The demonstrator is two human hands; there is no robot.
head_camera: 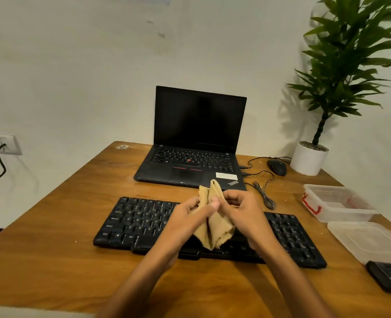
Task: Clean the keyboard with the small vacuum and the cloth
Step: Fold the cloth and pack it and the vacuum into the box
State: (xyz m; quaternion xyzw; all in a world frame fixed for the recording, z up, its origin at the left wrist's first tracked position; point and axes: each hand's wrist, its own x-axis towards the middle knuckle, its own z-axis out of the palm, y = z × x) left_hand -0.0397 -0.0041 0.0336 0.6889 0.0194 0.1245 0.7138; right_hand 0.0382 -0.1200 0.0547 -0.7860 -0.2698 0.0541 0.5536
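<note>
A black keyboard (135,223) lies across the middle of the wooden table (52,267). Above its centre both hands hold a tan cloth (217,228) that is bunched and folded, with loose corners hanging down toward the keys. My left hand (187,216) grips the cloth's left side, thumb on top. My right hand (245,210) pinches its upper right part. The middle of the keyboard is hidden behind my hands and the cloth. No vacuum can be made out for certain; a dark object (389,275) sits at the right edge.
An open black laptop (190,161) stands behind the keyboard, with a wired mouse (277,167) and coiled cable (265,196) to its right. A potted plant (309,159) fills the far right corner. A clear plastic box (336,203) and its lid (369,242) lie at the right.
</note>
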